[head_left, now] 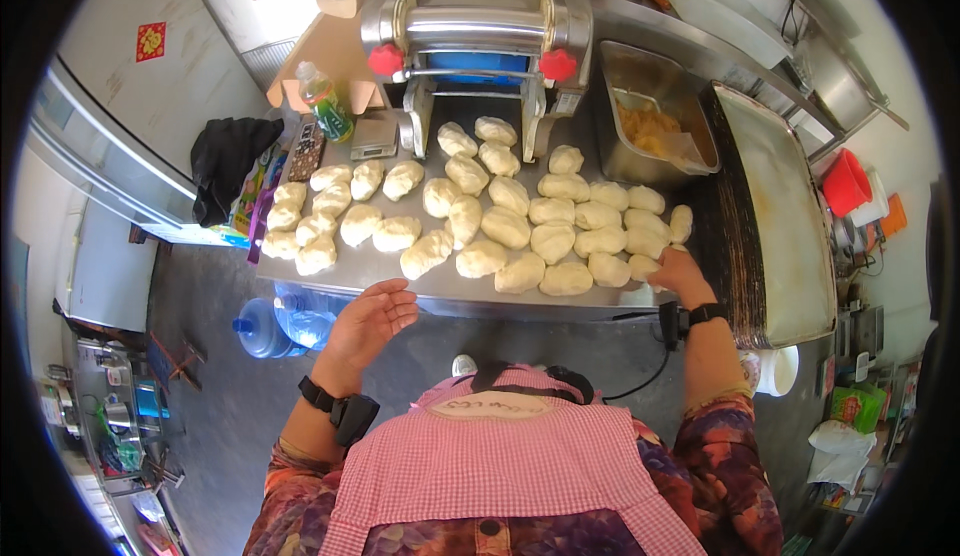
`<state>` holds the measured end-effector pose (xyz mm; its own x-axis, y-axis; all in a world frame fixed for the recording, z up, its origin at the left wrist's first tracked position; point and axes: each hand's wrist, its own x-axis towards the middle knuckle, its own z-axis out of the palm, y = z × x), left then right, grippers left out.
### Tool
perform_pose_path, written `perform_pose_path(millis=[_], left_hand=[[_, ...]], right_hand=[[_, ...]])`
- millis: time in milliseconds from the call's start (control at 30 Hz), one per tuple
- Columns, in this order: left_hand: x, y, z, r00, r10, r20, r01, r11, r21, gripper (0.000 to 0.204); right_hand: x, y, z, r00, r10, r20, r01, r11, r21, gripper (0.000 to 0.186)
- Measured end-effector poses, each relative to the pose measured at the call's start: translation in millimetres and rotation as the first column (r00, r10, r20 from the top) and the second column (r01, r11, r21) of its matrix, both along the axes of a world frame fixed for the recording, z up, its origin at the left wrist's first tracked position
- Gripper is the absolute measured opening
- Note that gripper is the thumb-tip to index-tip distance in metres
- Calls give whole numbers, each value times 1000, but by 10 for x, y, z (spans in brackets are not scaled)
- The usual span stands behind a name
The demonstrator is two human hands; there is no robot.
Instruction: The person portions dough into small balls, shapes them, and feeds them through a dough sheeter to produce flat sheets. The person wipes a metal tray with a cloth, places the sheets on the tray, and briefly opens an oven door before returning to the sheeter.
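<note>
Many pale, oblong dough pieces (505,226) lie in loose rows on a steel worktable (450,301). At the right front corner of the group, my right hand (682,274) is curled over a small dough piece (643,267), its fingertips against it and partly hidden. My left hand (372,322) hovers just off the table's front edge, palm turned up and fingers loosely bent, with nothing in it. The closest dough to it is a piece (427,254) at the front of the rows. A dark strap device sits on each wrist.
A steel dough-rolling machine (475,31) with red knobs stands behind the dough. To its right are a deep steel pan (650,161) with yellowish contents and a large flat tray (785,226). A kitchen scale (374,138) and green-labelled bottle (326,106) stand back left; blue water jugs (268,328) are below.
</note>
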<state>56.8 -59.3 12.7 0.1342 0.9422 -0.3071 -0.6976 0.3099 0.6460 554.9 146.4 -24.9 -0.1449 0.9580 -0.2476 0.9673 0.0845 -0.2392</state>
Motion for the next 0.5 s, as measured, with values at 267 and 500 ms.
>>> perform_pose_path(millis=[267, 500], left_hand=[[680, 980, 288, 949, -288, -132, 312, 918, 243, 73], [1135, 1433, 607, 953, -278, -121, 292, 950, 114, 52]], right_hand=[[-988, 264, 1093, 661, -194, -725, -397, 730, -556, 35], [-1637, 753, 1426, 582, -112, -805, -596, 615, -517, 38]])
